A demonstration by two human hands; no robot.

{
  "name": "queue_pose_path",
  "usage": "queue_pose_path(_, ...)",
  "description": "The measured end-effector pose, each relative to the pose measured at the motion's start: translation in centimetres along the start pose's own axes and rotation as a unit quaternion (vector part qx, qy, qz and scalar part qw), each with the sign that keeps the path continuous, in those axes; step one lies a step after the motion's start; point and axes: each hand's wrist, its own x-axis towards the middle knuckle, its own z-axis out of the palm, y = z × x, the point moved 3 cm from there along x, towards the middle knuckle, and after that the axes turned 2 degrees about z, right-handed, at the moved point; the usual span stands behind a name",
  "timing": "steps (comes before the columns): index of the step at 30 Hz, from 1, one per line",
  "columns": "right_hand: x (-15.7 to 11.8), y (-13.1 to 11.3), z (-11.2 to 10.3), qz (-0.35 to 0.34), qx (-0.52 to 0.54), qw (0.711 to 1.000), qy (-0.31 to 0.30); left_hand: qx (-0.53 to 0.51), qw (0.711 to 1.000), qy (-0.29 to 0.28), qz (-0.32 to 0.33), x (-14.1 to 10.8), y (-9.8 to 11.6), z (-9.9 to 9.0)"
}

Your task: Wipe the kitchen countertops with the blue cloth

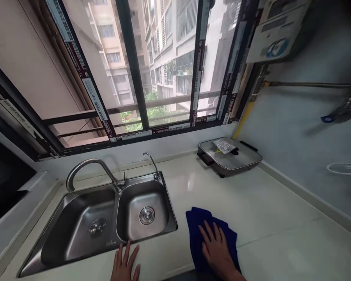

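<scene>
Kitchen: you are facing one pale countertop (181, 187), one double-bowl steel sink (128, 220), one curved faucet (105, 168), one lidded pan (236, 160); apartment blocks (171, 50) are showing through the window (135, 74).

A bright, dark-framed window (168, 74) beside a pale wall (295, 160).

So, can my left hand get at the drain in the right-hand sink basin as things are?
Probably yes. Your left hand is spread and looks empty near the front edge of the sink, and nothing visible lies between it and the drain; it would just need to reach over and down.
</scene>
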Motion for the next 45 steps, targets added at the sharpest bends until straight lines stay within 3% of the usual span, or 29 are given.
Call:
queue_pose_path(4, 4.7, -2.9, 2.0, 0.016, 0.004, 0.997, -0.072, 0.010, 1.000, -0.020, 0.002, 1.2, 0.7, -1.3)
queue_pose_path(10, 10.6, -5.9, 4.7, 0.036, -0.016, 0.993, -0.111, 0.018, 0.998, -0.057, -0.002, 1.5, 1.5, -2.9)
queue_pose_path(19, 18.3, -7.0, 8.7, 0.021, -0.057, 0.991, -0.116, -0.030, 0.993, -0.111, -0.035, 1.2, 1.6, -3.3)
queue_pose_path(23, 19.8, -7.2, 9.4, 0.031, -0.060, 0.992, -0.109, -0.057, 0.991, -0.115, -0.048, 0.8, 1.5, -3.0)
queue_pose_path(28, 17.4, -7.2, 8.4, 0.029, -0.060, 0.994, -0.089, -0.068, 0.990, -0.108, -0.061, 0.6, 1.6, -2.9)
queue_pose_path(39, 5.7, -4.8, 2.9, 0.018, -0.002, 0.997, -0.078, -0.098, 0.989, -0.070, -0.089, 0.4, 1.8, -1.7)
queue_pose_path(42, 2.7, -5.2, 1.6, 0.008, 0.035, 0.997, -0.067, -0.138, 0.983, -0.047, -0.111, 2.3, 4.8, -0.8)
queue_pose_path(45, 0.4, -6.5, 0.4, -0.014, 0.084, 0.995, -0.060, -0.249, 0.965, -0.061, -0.057, 6.5, 11.3, -0.5)
